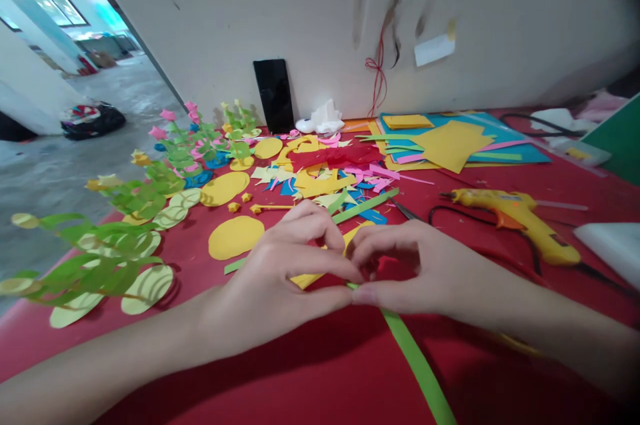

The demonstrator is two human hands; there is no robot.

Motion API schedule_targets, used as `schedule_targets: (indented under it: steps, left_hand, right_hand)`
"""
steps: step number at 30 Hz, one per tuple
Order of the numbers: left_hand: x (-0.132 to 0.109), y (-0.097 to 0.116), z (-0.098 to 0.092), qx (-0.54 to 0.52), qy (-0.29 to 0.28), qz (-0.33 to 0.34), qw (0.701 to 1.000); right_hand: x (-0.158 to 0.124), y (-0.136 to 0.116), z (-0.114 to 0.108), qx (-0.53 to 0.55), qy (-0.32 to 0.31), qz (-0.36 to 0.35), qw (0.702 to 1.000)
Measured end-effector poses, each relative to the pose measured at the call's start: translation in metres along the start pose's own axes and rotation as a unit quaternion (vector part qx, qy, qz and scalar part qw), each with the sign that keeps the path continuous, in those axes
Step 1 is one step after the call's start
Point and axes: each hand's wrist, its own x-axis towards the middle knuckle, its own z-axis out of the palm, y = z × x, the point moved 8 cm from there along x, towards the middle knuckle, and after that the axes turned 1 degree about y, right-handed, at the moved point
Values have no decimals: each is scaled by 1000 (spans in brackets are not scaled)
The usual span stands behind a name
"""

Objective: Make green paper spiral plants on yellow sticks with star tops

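Note:
A long green paper strip (416, 362) runs from my fingertips down to the bottom edge of the view. My left hand (295, 265) pinches the strip's upper end between thumb and forefinger. My right hand (400, 262) grips the same end, its thumb meeting the left fingertips. Both hands are held over the red tabletop (280, 372), and the pinched end is mostly hidden by the fingers. Behind them lie another green strip (367, 205) and a yellow paper piece (306, 280). To the left of my left hand is a yellow paper disc (236, 237).
Paper flowers with curled green stems (107, 245) line the left edge. Coloured paper scraps (330, 172) lie mid-table. A yellow glue gun (525, 218) with a black cord rests at right. Paper sheets (460, 142) and an upright phone (274, 95) are at the back wall.

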Motion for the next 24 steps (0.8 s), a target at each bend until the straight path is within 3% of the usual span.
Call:
schedule_targets:
  steps: [4, 6, 14, 19, 24]
  left_hand:
    - [0, 1, 11, 8, -93, -19, 995]
    - [-1, 2, 13, 7, -111, -21, 994]
    - [0, -7, 2, -29, -18, -59, 998]
    - [0, -12, 1, -43, -7, -94, 995]
    - [-2, -10, 1, -32, -4, -87, 996]
  right_hand:
    - [2, 2, 0, -15, -32, 15, 999]
    - [2, 2, 0, -29, -41, 17, 999]
    - [2, -1, 1, -3, -59, 19, 998]
    - [1, -1, 3, 2, -53, 19, 998]
    - [0, 2, 4, 22, -19, 8, 1000]
